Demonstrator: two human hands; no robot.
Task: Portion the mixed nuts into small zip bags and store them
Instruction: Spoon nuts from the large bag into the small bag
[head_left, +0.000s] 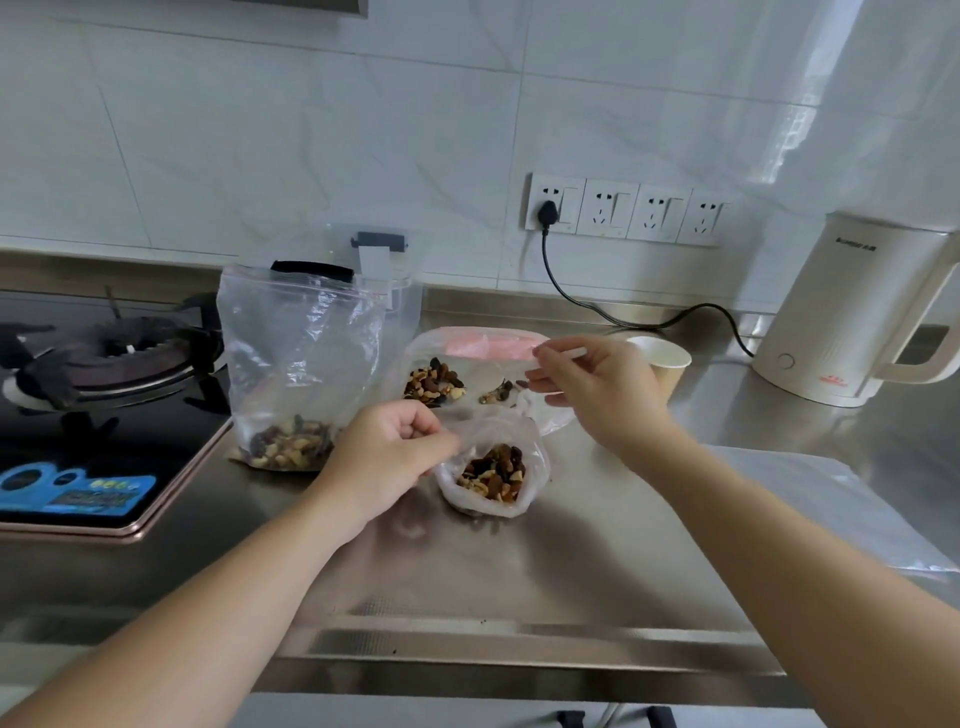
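A small zip bag (530, 441) stands open on the steel counter, with mixed nuts (493, 473) heaped in its bottom. My left hand (387, 457) pinches the left side of its rim. My right hand (592, 384) hovers just behind it, fingers curled around a thin white stick-like thing and touching the bag's far edge. Behind lies a second zip bag (467, 358) with a pink seal strip and nuts inside. To the left a large clear zip bag (301, 353) stands upright with nuts at its base.
A gas hob (104, 374) fills the left. A paper cup (662, 361) and a cream electric kettle (852, 312) stand at the right, a black cord running to wall sockets (623, 210). A clear lidded container (384, 265) sits behind the large bag. Flat plastic bags (831, 499) lie at right.
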